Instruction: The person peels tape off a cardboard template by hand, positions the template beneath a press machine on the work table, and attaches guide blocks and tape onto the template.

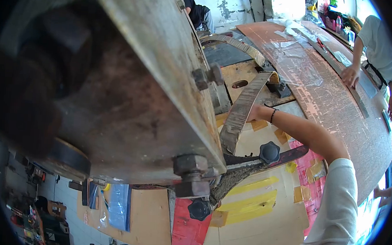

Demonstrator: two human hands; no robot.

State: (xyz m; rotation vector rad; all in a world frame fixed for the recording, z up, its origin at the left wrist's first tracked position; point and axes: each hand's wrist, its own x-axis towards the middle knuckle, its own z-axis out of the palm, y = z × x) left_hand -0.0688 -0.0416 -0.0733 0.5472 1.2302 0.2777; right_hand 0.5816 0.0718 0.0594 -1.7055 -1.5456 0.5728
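Note:
My right arm, in a white sleeve (336, 216) with a dark bracelet at the wrist, reaches in from the lower right. My right hand (256, 113) is behind a worn, curved brown strip (244, 105) of the machine; its fingers are hidden. Below the hand lies a tan board surface (257, 144) patched with tape. A black star knob (269, 152) sits on a dark metal arm just beneath it. The large metal machine body (162, 89), with heavy bolts, fills the left and centre. My left hand is out of view.
To the right stands a worn brown table (322, 112) with plastic film (294, 61) and a long flat strip (359, 102) on it. A co-worker's hand (350, 76) touches the strip. Another person (196, 12) is at the back. Blue plastic-wrapped items (119, 207) lie lower left.

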